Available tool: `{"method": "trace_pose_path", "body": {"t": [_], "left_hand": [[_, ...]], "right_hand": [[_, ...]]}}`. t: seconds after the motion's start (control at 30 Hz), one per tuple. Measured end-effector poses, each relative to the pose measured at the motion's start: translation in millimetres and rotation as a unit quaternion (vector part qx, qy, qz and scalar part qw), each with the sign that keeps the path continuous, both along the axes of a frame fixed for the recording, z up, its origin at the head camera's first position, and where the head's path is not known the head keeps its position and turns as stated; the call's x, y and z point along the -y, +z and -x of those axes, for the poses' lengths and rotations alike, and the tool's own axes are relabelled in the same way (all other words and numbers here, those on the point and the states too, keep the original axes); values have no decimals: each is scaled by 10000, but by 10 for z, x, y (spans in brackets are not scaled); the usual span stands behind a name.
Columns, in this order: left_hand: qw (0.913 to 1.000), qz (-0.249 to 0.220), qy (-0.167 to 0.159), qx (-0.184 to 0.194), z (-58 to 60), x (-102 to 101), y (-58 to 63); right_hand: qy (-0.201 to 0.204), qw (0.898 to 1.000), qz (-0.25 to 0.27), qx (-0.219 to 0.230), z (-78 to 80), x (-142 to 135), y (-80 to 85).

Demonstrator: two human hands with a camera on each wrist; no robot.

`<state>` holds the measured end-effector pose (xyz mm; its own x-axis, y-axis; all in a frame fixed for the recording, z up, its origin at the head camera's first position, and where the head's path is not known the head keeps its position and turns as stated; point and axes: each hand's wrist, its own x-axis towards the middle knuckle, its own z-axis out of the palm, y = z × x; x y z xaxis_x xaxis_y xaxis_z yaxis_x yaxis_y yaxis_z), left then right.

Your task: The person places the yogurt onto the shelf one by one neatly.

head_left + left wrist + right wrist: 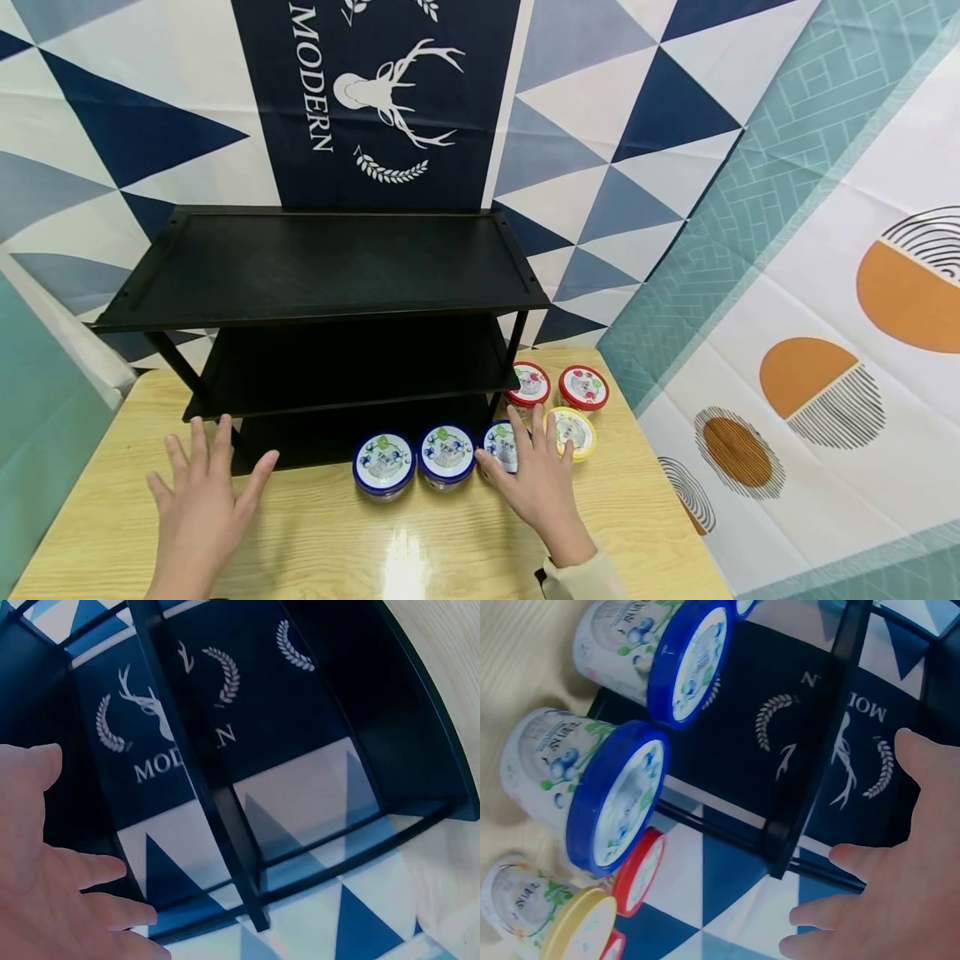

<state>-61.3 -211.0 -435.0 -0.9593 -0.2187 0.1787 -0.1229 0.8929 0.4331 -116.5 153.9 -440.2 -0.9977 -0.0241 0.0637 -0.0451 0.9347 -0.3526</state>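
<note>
My right hand (542, 483) is flat and spread, holding nothing, fingers over the blue cup (501, 444) just ahead on the worktop (337, 533). My left hand (202, 492) is spread too, far from it, near the shelf (322, 275)

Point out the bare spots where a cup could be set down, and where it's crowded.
Free: the top shelf of the black rack, and the wooden table between the left hand and the right hand. Crowded: the table's right front, where blue-lidded cups, red-lidded cups and a yellow-lidded cup cluster.
</note>
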Motion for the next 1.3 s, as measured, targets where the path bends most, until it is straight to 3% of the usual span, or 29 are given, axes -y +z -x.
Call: {"method": "trace_pose_path", "body": {"t": [0.37,0.9,1.1,1.3], "left_hand": [[9971,-675,231,-283,69,245,32],[9839,-1479,470,-883,171,495,28],[9713,-2134,671,-804,226,630,41],[9517,-2760,914,-986,325,716,54]], "right_hand": [[-211,9997,132,86,36,-100,-133],[-518,9974,441,224,54,-270,-371],[-562,9964,618,106,40,-314,-504],[-629,9944,848,90,37,-342,-597]]}}
